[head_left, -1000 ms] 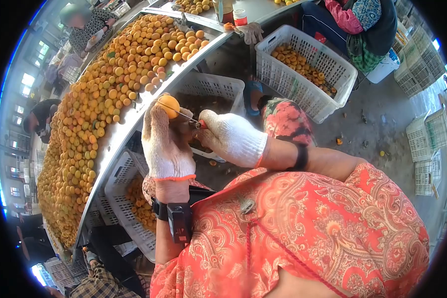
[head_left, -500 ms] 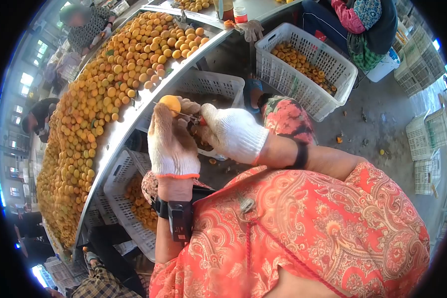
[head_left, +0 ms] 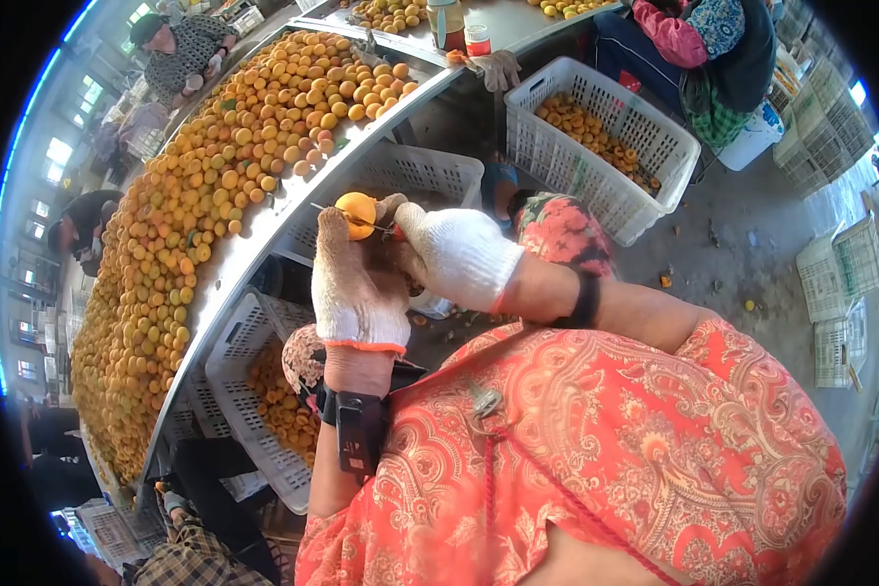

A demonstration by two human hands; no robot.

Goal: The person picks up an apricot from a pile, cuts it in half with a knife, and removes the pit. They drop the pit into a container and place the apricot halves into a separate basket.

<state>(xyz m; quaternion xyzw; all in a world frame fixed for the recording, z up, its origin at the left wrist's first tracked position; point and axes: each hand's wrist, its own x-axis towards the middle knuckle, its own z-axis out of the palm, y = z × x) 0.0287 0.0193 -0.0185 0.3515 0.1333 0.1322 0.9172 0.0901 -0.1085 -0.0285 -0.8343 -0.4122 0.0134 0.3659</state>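
left hand (head_left: 356, 288): pinching orange fruit (head_left: 357, 205), just beside the fruit-laden surface (head_left: 232, 269) | right hand (head_left: 459, 256): gripping thin knife (head_left: 374, 227) | change: blade now crosses the fruit, tip beyond it | judgement: cutting seems further along

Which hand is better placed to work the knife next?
Probably the right hand: it grips the knife, which is right at the fruit. The left hand is occupied holding that fruit.
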